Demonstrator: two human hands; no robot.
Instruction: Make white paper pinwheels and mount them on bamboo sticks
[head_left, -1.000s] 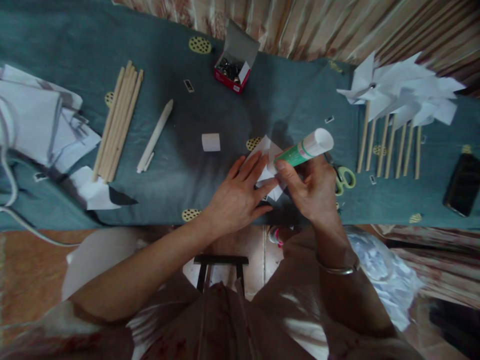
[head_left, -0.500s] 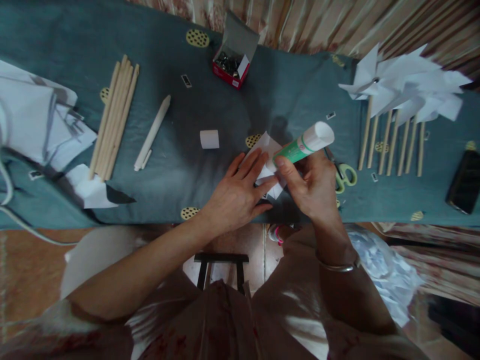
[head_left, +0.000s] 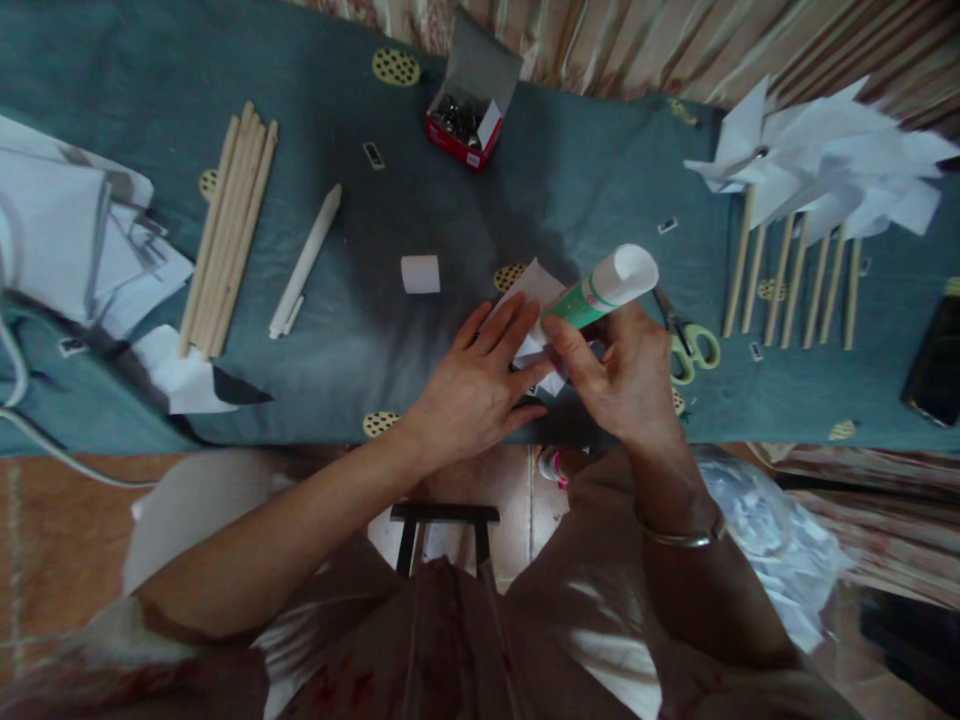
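Note:
My left hand (head_left: 480, 385) lies on a folded piece of white paper (head_left: 536, 285), its fingers spread over the near left part. In my right hand (head_left: 619, 370) is a green and white glue stick (head_left: 600, 288), tilted, with its lower end down at the paper between both hands; the contact point is hidden by my fingers. A short white cap (head_left: 420, 274) lies on its side to the left. Green-handled scissors (head_left: 688, 345) rest just right of my right hand, partly hidden behind it.
On the teal cloth (head_left: 360, 250) are wooden sticks (head_left: 229, 235), a white pen (head_left: 306, 260), paper sheets (head_left: 56, 230) and a red box of small metal pieces (head_left: 463, 130). White paper pinwheels (head_left: 817, 160) lie at the right, near a dark phone (head_left: 936, 365).
The glue stick in my right hand has shifted slightly left and down over the paper. My left hand has stayed on the paper. The view has shifted a little.

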